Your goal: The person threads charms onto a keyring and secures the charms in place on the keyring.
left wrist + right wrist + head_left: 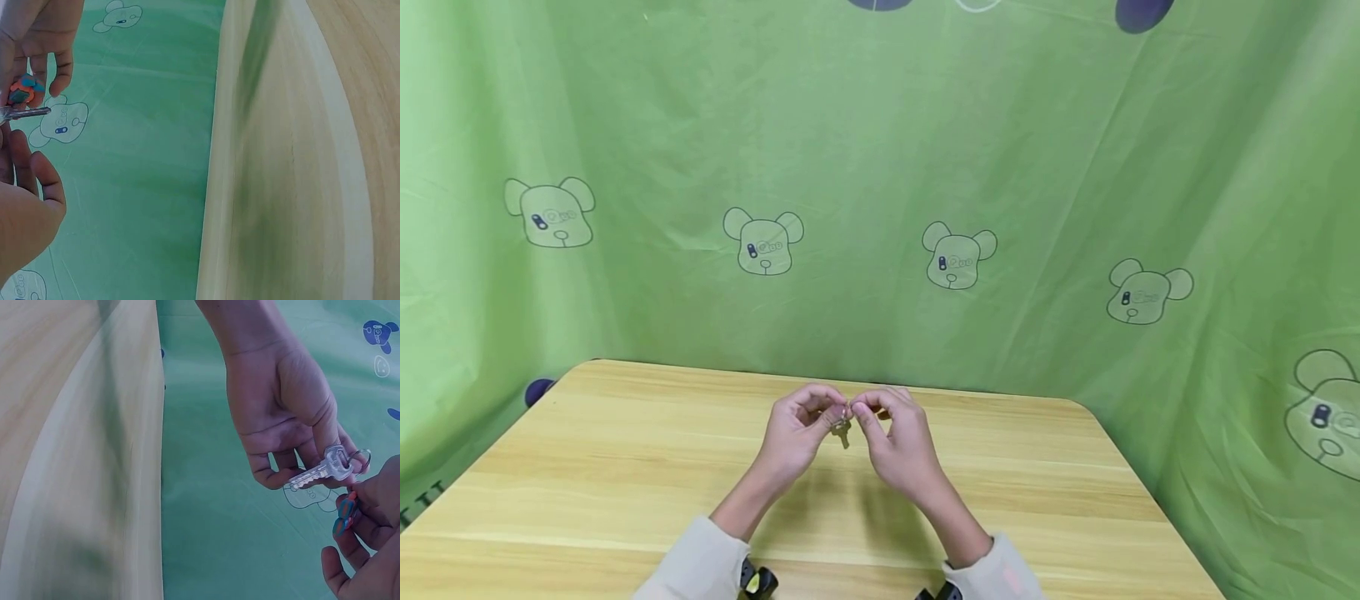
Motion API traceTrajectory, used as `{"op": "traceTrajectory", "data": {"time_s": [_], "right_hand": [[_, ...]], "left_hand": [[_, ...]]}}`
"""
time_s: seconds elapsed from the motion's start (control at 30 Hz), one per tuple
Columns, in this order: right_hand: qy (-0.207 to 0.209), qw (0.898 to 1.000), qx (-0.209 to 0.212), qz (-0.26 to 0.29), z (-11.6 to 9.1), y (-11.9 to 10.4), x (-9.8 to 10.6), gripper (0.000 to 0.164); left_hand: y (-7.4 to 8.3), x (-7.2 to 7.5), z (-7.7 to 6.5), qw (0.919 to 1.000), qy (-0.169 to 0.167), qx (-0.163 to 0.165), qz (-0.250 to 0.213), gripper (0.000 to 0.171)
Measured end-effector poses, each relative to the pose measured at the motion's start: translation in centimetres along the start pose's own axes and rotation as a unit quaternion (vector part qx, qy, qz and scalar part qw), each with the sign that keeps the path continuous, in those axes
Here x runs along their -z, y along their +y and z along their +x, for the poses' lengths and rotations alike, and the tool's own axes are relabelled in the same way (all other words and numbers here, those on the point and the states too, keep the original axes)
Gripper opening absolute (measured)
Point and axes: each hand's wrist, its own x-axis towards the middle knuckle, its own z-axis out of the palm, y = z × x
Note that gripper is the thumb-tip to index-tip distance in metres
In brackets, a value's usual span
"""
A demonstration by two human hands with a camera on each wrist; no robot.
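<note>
Pinched between your left hand's (pixel 792 435) thumb and fingers is the ring (pixel 360 451), with a silver key (pixel 322 470) hanging from it. Your right hand (pixel 901 437) has its thumb and fingers curled on the small orange-and-blue charm (pixel 346 512); exactly which part your fingertips press is too small to tell. You have ring, key and charm up in front of you, above the far half of the table (pixel 625 500), with both hands raised off its surface and their shadows falling on the wood. From the head view, the key dangles in the gap between your hands, just beside your left thumb, blade pointing down. In the right wrist view, its toothed edge shows plainly, and the charm sits near the ring, among your right fingers.

Your pale sleeves (pixel 696 562) reach to the wrists, each with a black device (pixel 760 582) beside the cuff. Beyond the table's far edge, a green curtain (pixel 865 150) printed with outlined bear heads (pixel 765 246) hangs in front of you and along both sides.
</note>
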Motion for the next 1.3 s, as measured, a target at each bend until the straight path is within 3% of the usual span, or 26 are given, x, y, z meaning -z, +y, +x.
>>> {"op": "traceTrajectory", "data": {"time_s": [0.57,1.03,1.3], "right_hand": [[-0.020,0.999,-0.023,-0.012,-0.13,-0.19,-0.18,0.004],[-0.042,0.993,-0.099,0.044,-0.21,-0.14,-0.21,0.008],[-0.024,0.996,-0.070,0.039,-0.19,-0.46,-0.11,0.007]], "left_hand": [[-0.07,0.30,-0.07,0.9990,0.000,0.005,0.044,0.012],[-0.47,0.39,-0.11,0.9994,-0.009,-0.010,0.031,0.013],[-0.43,0.24,-0.10,0.9992,-0.009,-0.015,0.035,0.013]]}}
